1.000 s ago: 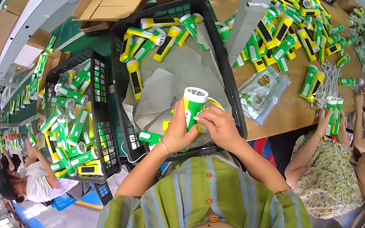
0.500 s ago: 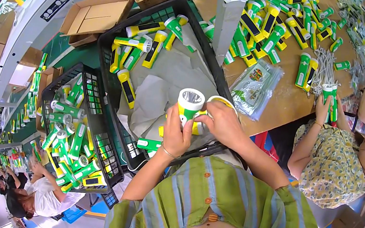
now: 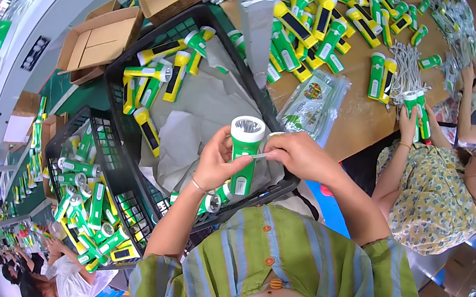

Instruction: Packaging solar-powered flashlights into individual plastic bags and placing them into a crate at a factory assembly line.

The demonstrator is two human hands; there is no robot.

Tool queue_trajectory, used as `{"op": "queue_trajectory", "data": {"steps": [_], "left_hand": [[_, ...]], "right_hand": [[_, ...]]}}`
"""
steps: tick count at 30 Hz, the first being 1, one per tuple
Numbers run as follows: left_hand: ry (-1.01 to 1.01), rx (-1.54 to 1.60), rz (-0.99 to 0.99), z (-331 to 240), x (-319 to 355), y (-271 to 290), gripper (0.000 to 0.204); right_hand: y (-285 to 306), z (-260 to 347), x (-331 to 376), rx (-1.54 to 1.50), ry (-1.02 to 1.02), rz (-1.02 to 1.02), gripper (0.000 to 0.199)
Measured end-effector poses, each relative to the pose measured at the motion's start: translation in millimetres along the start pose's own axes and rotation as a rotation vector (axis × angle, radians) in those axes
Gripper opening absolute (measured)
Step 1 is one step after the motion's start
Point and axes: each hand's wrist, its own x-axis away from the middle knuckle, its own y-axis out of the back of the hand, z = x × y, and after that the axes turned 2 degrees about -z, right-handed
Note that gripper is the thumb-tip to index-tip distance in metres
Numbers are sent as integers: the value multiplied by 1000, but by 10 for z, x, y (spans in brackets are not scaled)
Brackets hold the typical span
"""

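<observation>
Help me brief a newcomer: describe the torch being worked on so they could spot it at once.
Start at the big black plastic crate lined with grey paper in front of the person. Just above its near rim, the green plastic torch with a white round head stands upright between the left hand and right hand. Its neighbours lie loose in the crate; only this one is held, lens up.

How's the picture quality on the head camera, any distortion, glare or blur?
Head view: strong fisheye, so the wooden table edges bow toward a black rim; bright even light, glare on the plastic bags; the green flashlight between left hand and right hand is sharp.
</observation>
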Motion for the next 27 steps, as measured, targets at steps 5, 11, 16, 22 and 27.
{"op": "queue_trajectory", "data": {"steps": [5,11,16,22,27], "left_hand": [[-93,-188,-55,53,-354,-359,49],[-56,-343,-209,441,-1540,-943,46],[-100,-209,-450,469,-3029,-1198,48],[-486,-783,-1022,435,-4317,-898,73],[-888,-964,-273,206,-2469,-1001,57]], "right_hand": [[259,-115,193,9,80,-130,11],[535,-377,546,141,74,-368,5],[514,-843,649,69,-63,-510,7],[628,-973,628,18,-190,-441,5],[542,-1097,492,-47,-136,-434,5]]}}
